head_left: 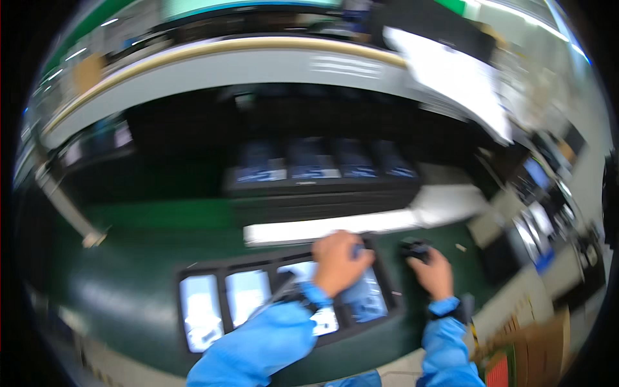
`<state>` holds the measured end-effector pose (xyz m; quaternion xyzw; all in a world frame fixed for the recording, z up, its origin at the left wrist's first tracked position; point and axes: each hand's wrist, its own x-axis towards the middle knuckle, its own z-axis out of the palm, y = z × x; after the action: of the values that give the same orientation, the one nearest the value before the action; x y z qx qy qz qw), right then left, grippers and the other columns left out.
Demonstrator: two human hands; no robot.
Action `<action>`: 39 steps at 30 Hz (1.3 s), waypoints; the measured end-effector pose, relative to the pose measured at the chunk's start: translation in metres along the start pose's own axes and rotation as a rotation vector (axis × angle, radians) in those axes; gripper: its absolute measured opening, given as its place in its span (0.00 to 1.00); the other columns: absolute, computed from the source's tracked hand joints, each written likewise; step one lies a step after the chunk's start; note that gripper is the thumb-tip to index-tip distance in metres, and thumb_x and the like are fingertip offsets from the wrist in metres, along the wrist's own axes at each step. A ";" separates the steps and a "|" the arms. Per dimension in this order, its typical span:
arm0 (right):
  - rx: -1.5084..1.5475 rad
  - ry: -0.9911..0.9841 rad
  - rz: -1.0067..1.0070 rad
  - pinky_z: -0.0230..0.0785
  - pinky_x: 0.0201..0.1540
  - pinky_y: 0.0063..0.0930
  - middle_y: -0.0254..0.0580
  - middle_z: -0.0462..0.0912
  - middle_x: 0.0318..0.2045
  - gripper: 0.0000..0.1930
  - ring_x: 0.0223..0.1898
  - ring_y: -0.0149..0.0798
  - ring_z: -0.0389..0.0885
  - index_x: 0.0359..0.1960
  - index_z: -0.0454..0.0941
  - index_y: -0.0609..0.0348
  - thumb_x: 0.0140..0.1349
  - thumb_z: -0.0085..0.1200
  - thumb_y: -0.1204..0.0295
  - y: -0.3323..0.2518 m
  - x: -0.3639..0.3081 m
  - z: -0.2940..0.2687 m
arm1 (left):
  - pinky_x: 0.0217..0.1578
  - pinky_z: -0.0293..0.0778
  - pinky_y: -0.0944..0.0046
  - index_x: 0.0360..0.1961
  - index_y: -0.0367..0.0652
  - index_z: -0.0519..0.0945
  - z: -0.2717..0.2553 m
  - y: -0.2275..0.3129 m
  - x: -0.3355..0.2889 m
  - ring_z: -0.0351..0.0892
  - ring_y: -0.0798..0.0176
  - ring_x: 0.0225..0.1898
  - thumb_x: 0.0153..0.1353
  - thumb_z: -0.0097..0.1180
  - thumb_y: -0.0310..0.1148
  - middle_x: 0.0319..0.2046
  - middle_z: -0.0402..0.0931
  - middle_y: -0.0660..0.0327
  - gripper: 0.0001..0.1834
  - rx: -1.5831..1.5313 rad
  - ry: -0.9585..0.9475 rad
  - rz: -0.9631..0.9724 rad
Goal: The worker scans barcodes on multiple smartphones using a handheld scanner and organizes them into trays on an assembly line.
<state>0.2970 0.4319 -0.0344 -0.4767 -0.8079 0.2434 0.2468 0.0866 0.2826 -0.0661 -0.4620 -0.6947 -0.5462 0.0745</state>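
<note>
A black tray (pixel 220 309) on the green tabletop holds several flat, phone-shaped panels in separate slots, and some, like the leftmost panel (pixel 202 309), reflect bright white. Over the tray's right half is my left hand (pixel 340 263), its fingers closed near the far rim. A small dark-blue bit shows at those fingertips; blur hides what it is. The rightmost panel (pixel 369 300) lies partly under this hand. To the right of the tray, my right hand (pixel 434 274) curls round a small black rounded object (pixel 414 250), whose kind is too blurred to tell. Both sleeves are blue.
Behind the tray lies a long white strip (pixel 329 227). Farther back, a stack of black trays (pixel 322 193) carries more dark panels beneath a shelf (pixel 225 61). White sheets (pixel 451 74) hang at the upper right. A cardboard box (pixel 541 348) stands at the lower right.
</note>
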 end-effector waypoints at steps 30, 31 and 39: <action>0.893 0.546 0.265 0.56 0.16 0.19 0.26 0.70 0.20 0.13 0.17 0.22 0.66 0.40 0.80 0.57 0.72 0.54 0.60 0.095 0.027 -0.119 | 0.57 0.60 0.51 0.36 0.44 0.79 -0.023 0.007 0.004 0.73 0.48 0.50 0.58 0.62 0.43 0.42 0.77 0.55 0.14 0.022 -0.177 -0.048; 0.810 0.455 0.222 0.57 0.15 0.19 0.27 0.70 0.19 0.13 0.16 0.22 0.67 0.41 0.79 0.58 0.73 0.53 0.60 0.075 0.007 -0.107 | 0.58 0.59 0.51 0.37 0.44 0.78 -0.020 0.008 0.006 0.73 0.48 0.50 0.58 0.61 0.43 0.43 0.77 0.55 0.15 0.011 -0.194 -0.045; 0.038 -1.072 0.097 0.66 0.21 0.21 0.30 0.77 0.21 0.12 0.20 0.25 0.76 0.35 0.77 0.60 0.74 0.48 0.65 -0.072 -0.040 -0.057 | 0.58 0.58 0.50 0.41 0.44 0.75 -0.026 0.002 0.006 0.72 0.47 0.50 0.61 0.57 0.41 0.41 0.76 0.54 0.14 -0.052 -0.240 -0.083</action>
<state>0.3030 0.3744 0.0470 -0.3178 -0.7929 0.4785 -0.2033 0.0743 0.2642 -0.0512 -0.4966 -0.7027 -0.5076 -0.0440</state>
